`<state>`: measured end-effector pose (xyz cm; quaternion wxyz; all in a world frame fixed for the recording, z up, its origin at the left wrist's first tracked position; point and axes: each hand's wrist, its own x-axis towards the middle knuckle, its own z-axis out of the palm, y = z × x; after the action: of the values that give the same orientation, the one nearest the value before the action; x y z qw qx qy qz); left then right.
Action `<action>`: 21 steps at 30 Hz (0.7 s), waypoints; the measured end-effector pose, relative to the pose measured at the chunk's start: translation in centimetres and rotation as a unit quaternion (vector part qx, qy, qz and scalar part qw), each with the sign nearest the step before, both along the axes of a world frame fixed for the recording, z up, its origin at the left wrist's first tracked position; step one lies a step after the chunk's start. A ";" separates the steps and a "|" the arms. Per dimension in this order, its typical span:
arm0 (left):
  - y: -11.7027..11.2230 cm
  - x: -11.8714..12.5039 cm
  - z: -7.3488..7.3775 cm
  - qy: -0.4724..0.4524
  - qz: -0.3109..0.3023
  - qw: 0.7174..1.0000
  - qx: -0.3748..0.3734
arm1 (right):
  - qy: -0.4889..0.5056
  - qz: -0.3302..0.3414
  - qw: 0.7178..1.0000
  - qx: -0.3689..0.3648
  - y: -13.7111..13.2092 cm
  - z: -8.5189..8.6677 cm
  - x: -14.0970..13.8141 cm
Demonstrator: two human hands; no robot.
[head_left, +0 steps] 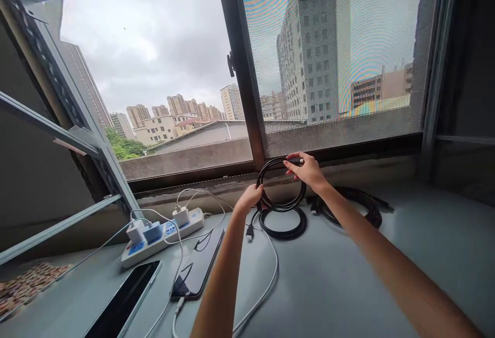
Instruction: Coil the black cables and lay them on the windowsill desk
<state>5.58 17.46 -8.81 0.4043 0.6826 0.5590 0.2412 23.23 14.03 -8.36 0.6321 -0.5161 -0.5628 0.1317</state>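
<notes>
Both my hands hold up a coiled black cable point(300, 192) in front of the window sill, the loop standing upright. My left hand point(250, 197) is closed on the loop's left side, and a short plug end point(250, 232) dangles below it. My right hand point(307, 169) pinches the top of the loop near its right side. A second black cable coil point(284, 227) lies flat on the grey table point(348, 281) right under the held loop. A third black cable bundle point(353, 205) lies to the right, behind my right forearm.
A white power strip point(162, 235) with plugged chargers sits at the left, white wires point(266, 286) trailing over the table. Two dark phones lie nearby, one point(199, 266) in the middle, one point(126, 302) at the front left. A metal shelf frame point(58, 131) stands left. The window point(247, 69) is straight ahead.
</notes>
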 end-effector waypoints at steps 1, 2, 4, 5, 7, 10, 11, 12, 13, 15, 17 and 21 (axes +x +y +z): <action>0.2 -0.2 -0.2 0.018 0.008 1.000 0.001 | -0.026 -0.006 0.999 -0.018 0.2 -0.4 0.2; 0.5 -0.4 -0.4 0.039 0.017 0.999 0.003 | -0.055 -0.015 0.998 -0.038 0.5 -0.8 0.4; 0.8 -0.7 -1.0 0.091 0.038 0.995 0.007 | -0.114 -0.036 0.989 -0.086 1.1 -2.0 0.6; 0.9 -0.8 -1.4 0.120 0.048 0.992 0.010 | -0.143 -0.046 0.982 -0.113 1.4 -2.8 0.6; 0.9 -0.9 -2.5 0.179 0.067 0.981 0.020 | -0.192 -0.053 0.965 -0.168 1.9 -4.7 0.3; 0.6 -0.4 -4.3 0.263 0.081 0.961 0.041 | -0.255 -0.051 0.936 -0.238 2.4 -7.8 -0.6; 0.5 -0.2 -4.8 0.286 0.082 0.953 0.051 | -0.269 -0.054 0.927 -0.256 2.5 -8.7 -0.9; 0.4 0.1 -5.3 0.308 0.082 0.946 0.063 | -0.279 -0.058 0.921 -0.266 2.6 -9.4 -1.1; 0.4 0.4 -5.7 0.327 0.083 0.938 0.076 | -0.287 -0.063 0.916 -0.272 2.7 -10.0 -1.3; 0.4 1.0 -6.2 0.360 0.081 0.924 0.099 | -0.296 -0.075 0.912 -0.273 2.9 -10.8 -1.6; 0.5 1.3 -6.5 0.384 0.074 0.913 0.113 | -0.301 -0.085 0.912 -0.267 3.0 -11.2 -1.6; 0.7 1.5 -6.4 0.410 0.049 0.903 0.119 | -0.309 -0.098 0.910 -0.259 3.1 -11.3 -1.5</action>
<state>7.10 18.19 -15.25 0.0423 0.7358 0.6754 0.0246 21.69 17.16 -19.70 0.2801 -0.7291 -0.6229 0.0440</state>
